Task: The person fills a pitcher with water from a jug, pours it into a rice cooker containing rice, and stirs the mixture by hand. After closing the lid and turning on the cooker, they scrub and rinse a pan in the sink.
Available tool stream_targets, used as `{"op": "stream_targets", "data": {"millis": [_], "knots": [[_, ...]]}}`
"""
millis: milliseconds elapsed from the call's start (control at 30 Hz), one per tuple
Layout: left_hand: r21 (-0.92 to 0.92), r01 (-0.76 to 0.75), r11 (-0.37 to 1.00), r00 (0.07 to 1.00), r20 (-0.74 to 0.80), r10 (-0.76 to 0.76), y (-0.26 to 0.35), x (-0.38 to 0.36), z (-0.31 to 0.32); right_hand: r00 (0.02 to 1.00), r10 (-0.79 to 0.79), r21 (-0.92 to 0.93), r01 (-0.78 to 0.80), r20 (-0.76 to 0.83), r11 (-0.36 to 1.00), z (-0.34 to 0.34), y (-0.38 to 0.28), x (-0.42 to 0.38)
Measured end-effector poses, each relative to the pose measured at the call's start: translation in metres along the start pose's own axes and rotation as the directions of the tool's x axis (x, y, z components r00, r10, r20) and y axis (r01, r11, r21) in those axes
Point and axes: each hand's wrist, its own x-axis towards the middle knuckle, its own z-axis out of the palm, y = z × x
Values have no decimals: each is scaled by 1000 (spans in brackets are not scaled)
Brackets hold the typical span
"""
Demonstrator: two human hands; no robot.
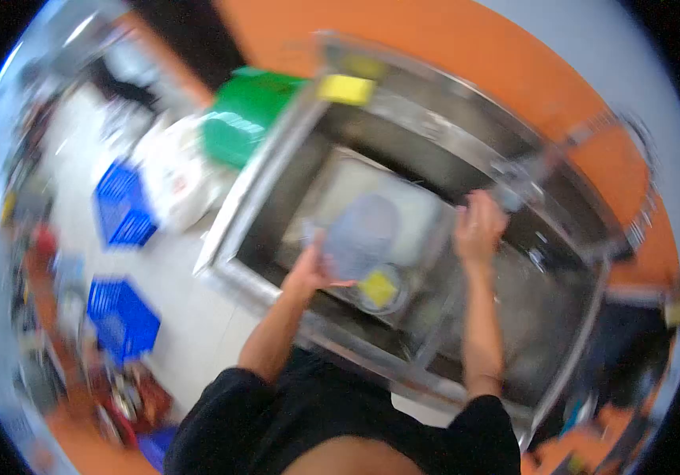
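Over the left basin of a metal sink (257, 286), my left hand (308, 267) grips the near edge of a greyish, see-through round lid or dish (362, 235). My right hand (481, 223) is raised at the faucet (518, 186), with its fingers close together; blur hides whether they hold anything. Below the round piece lies a pale rectangular tray or board (415, 207) in the basin. A small round container (391, 302) with a yellow sponge (378, 290) on it is just to the right of my left hand.
Another yellow sponge (346, 89) lies on the sink's back left corner. Left of the sink are a green bin (249, 115), a white bag (172, 174) and two blue baskets (123, 206) on the floor. A divider (439, 328) separates the basins.
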Motion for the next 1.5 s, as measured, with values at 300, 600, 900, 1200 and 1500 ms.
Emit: {"op": "stream_targets", "data": {"millis": [300, 600, 900, 1200, 1500], "knots": [[-298, -50, 953, 999, -22, 45, -10, -28, 16, 961, 135, -572, 28, 241, 820, 55, 66, 88], [50, -136, 989, 991, 18, 135, 6, -35, 6, 977, 194, -167, -176, 93, 970, 88, 54, 32], [87, -238, 967, 902, 389, 187, 45, -146, -11, 937, 261, 324, -327, 232, 888, -5, -182, -56], [438, -877, -195, 94, 554, 827, 169, -308, -108, 954, 43, 243, -119, 296, 963, 45, -464, 21], [862, 1, -507, -332, 479, 813, 433, -530, -599, 516, -394, 232, 351, 761, 907, 309, -846, 75]]}}
